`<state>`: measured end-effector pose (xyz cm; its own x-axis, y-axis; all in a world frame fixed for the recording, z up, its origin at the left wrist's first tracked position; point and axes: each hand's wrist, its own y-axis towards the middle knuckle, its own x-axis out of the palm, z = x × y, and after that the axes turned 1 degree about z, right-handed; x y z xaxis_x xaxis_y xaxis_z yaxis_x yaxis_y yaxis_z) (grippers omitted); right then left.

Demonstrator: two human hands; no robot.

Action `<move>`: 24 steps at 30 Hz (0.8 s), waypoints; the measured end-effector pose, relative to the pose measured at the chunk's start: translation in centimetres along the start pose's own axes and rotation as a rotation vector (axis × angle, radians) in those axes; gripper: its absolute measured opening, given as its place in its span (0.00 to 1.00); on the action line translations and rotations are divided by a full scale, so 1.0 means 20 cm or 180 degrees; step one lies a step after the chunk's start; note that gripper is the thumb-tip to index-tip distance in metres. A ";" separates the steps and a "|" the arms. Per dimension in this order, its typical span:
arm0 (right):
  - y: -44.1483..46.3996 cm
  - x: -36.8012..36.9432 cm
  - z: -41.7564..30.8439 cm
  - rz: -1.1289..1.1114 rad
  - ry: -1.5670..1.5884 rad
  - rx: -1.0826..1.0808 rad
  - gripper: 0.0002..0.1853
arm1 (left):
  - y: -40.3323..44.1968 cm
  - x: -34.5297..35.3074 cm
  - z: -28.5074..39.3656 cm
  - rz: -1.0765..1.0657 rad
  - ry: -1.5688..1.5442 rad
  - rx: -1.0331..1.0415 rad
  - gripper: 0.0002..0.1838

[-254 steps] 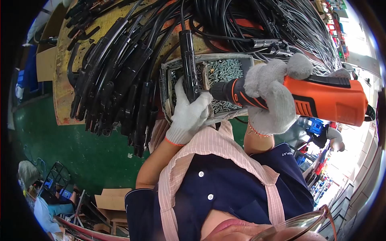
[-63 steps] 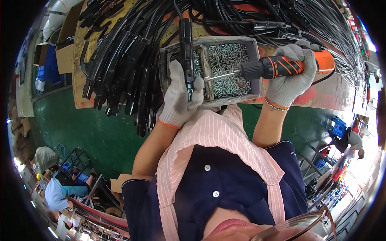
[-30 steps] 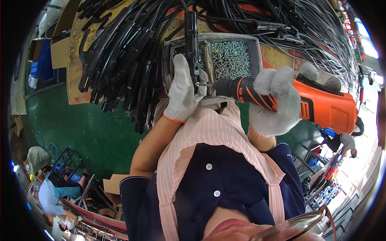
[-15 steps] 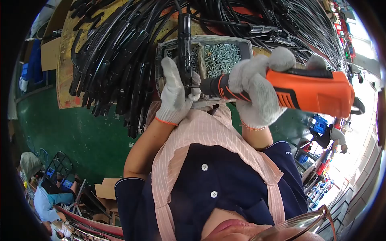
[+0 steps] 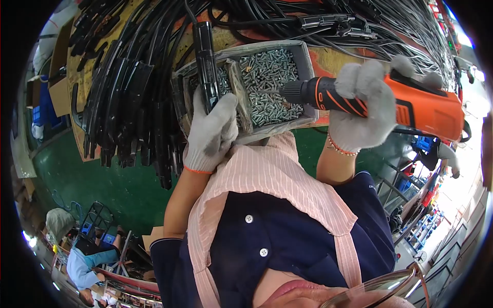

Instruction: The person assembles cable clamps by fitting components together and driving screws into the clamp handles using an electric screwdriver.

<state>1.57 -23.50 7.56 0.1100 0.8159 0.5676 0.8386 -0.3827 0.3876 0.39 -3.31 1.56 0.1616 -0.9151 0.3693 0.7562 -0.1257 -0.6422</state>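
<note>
My left hand (image 5: 211, 131), in a white work glove, is closed around the lower end of a black tubular part (image 5: 205, 61), with a cable running from its top. The fingers hide its lower end. My right hand (image 5: 365, 105), gloved too, grips an orange and black power screwdriver (image 5: 434, 110) lying sideways. Its chuck points left, and the thin bit reaches over a box of small silver screws (image 5: 272, 69), apart from the black part. The worn box (image 5: 311, 69) has a divider (image 5: 239, 95) between its compartments.
Many black parts with cables (image 5: 128, 97) lie heaped on the worn yellow table (image 5: 172, 43) at left. More cables (image 5: 395, 38) spread across the back right. A cardboard box (image 5: 60, 97) stands at far left. A person in light blue (image 5: 82, 267) is at lower left.
The screwdriver has moved right, its bit away from the black part and over the screws. My left hand has shifted left with the part, which now tilts slightly.
</note>
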 end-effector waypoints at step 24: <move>-0.09 -0.12 0.01 0.0750 -0.0332 0.0149 0.29 | 0.01 0.00 0.03 -0.0028 0.0211 -0.0363 0.20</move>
<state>-0.16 -24.63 5.34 0.3575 0.7479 0.5594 0.8069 -0.5489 0.2183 0.89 -3.01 1.82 0.1102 -0.9366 0.3325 0.6798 -0.1730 -0.7127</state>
